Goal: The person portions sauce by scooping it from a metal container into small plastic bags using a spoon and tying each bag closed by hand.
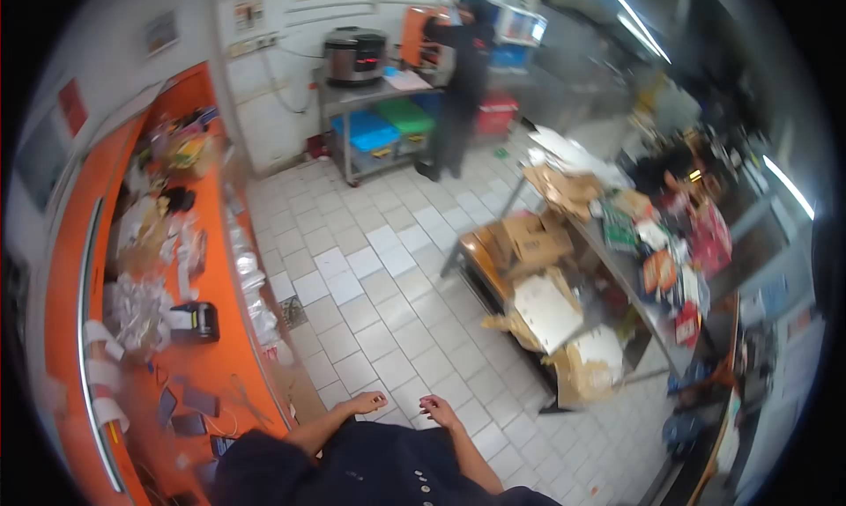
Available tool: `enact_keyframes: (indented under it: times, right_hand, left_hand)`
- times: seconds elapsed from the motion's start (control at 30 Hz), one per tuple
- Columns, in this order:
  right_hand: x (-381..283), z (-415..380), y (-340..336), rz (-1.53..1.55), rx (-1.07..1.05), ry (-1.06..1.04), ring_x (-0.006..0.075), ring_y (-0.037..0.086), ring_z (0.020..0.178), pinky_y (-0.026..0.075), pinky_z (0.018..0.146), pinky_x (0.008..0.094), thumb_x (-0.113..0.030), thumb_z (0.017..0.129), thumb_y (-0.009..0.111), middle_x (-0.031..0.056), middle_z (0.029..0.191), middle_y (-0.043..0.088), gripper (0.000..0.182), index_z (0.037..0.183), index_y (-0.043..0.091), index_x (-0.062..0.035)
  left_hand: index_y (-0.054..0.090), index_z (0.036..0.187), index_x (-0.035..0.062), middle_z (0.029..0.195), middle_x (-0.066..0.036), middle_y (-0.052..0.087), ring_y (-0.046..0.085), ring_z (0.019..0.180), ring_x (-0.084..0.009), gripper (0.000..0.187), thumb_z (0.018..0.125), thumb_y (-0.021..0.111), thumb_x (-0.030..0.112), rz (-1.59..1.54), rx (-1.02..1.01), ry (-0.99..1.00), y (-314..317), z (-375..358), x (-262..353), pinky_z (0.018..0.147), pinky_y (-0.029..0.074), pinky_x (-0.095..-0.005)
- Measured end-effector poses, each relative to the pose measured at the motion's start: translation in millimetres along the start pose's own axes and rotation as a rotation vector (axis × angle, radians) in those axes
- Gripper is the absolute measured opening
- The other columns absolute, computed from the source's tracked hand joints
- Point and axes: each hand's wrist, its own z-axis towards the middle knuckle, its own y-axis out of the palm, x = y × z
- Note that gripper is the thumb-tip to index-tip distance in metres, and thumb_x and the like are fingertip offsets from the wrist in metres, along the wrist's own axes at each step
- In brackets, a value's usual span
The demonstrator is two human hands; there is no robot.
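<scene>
In front of my dark shirt, over the tiled floor (379, 340), both my hands hang in the air a short gap apart. My left hand (367, 403) is loosely curled with nothing visible in it, nearest to the edge of the orange counter (204, 365). My right hand (436, 410) has its fingers bent and slightly apart; it holds nothing that I can see. Neither hand touches an object. On the counter to the left lie a black card-terminal-like device (195, 323), several phone-like devices (201, 400) and scissors (251, 400).
On the right, a metal table (648, 317) bears packets and papers, with cardboard boxes (529, 242) on a low bench beside it. At the back, a person in dark clothing (463, 83) stands by a trolley with a large cooker (354, 55) and lidded bins (366, 132). Plastic bags (137, 312) crowd the counter.
</scene>
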Motion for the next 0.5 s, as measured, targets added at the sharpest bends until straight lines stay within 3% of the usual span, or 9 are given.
enact_keyframes:
  times: [0.03,0.1,0.17,0.23,0.3,0.37,0.4,0.43,0.5]
  right_hand:
    - [15.3,-19.3,-11.1,0.062,0.015,-0.001,0.0176,0.068,0.095,0.054,0.074,0.0326,-0.034,0.098,0.060,0.0074,0.109,0.068,0.034,0.122,0.060,-0.0099]
    - [44.9,-61.1,-37.1,0.083,0.099,0.037,0.0159,0.067,0.097,0.054,0.077,0.0322,-0.034,0.099,0.059,0.0053,0.109,0.067,0.033,0.123,0.060,-0.0112]
    - [87.5,-104.3,-73.9,0.306,0.207,0.227,0.0155,0.066,0.097,0.054,0.080,0.0321,-0.033,0.100,0.058,0.0044,0.111,0.067,0.031,0.123,0.060,-0.0128]
    - [120.1,-150.3,-112.1,0.488,0.330,0.208,0.0172,0.067,0.098,0.054,0.083,0.0339,-0.032,0.100,0.057,0.0047,0.112,0.067,0.030,0.124,0.060,-0.0127]
    - [145.7,-190.4,-155.2,0.710,0.557,0.221,0.0196,0.067,0.100,0.054,0.085,0.0359,-0.030,0.101,0.054,0.0061,0.114,0.067,0.030,0.125,0.059,-0.0113]
    - [166.0,-223.3,-213.3,0.791,0.678,0.192,0.0212,0.067,0.101,0.054,0.085,0.0378,-0.028,0.101,0.054,0.0082,0.116,0.066,0.030,0.125,0.058,-0.0100]
    - [174.4,-240.8,-239.8,0.896,0.754,0.094,0.0215,0.067,0.102,0.054,0.084,0.0379,-0.026,0.101,0.054,0.0089,0.115,0.066,0.030,0.125,0.058,-0.0097]
    - [179.1,-256.3,-264.8,0.999,0.823,-0.001,0.0218,0.067,0.102,0.054,0.084,0.0380,-0.025,0.100,0.054,0.0096,0.115,0.066,0.029,0.124,0.058,-0.0095]
    - [185.8,-282.0,-326.4,0.983,0.930,-0.014,0.0217,0.067,0.100,0.055,0.081,0.0373,-0.025,0.100,0.054,0.0098,0.112,0.067,0.027,0.121,0.059,-0.0090]
  left_hand:
    - [0.066,0.116,0.0053,0.112,-0.013,0.069,0.066,0.104,-0.0265,0.051,0.094,0.058,0.051,0.216,-0.269,-0.142,8.7,32.9,-19.2,0.087,0.052,-0.0424]
    - [0.067,0.120,0.0075,0.117,-0.012,0.069,0.068,0.099,-0.0283,0.057,0.090,0.060,0.056,0.986,-0.702,0.110,14.8,90.2,-83.5,0.088,0.053,-0.0445]
    - [0.066,0.125,0.0095,0.117,-0.013,0.070,0.069,0.096,-0.0319,0.056,0.090,0.060,0.053,1.101,-0.506,-0.452,28.3,104.4,-6.6,0.088,0.053,-0.0465]
    - [0.067,0.121,0.0056,0.108,-0.014,0.072,0.070,0.092,-0.0310,0.051,0.091,0.060,0.047,0.900,-0.169,-0.119,51.9,146.9,-11.8,0.084,0.054,-0.0466]
    - [0.070,0.108,0.0017,0.097,-0.017,0.073,0.070,0.084,-0.0276,0.042,0.092,0.060,0.039,-0.065,0.117,-0.418,102.7,163.0,37.2,0.079,0.056,-0.0424]
    - [0.068,0.107,0.0004,0.087,-0.016,0.072,0.070,0.078,-0.0264,0.035,0.091,0.061,0.031,0.074,0.064,-0.426,155.4,181.2,90.8,0.073,0.056,-0.0396]
    - [0.066,0.112,0.0017,0.087,-0.014,0.071,0.070,0.082,-0.0264,0.032,0.092,0.060,0.026,0.729,-0.215,0.070,168.8,212.5,68.7,0.075,0.055,-0.0392]
    - [0.066,0.112,0.0017,0.087,-0.014,0.071,0.070,0.082,-0.0264,0.032,0.092,0.060,0.026,0.741,-0.237,0.071,190.4,235.0,79.5,0.075,0.055,-0.0392]
    - [0.067,0.113,0.0029,0.090,-0.013,0.071,0.069,0.086,-0.0269,0.032,0.090,0.064,0.025,0.533,-0.579,0.346,240.1,273.7,93.3,0.079,0.054,-0.0383]
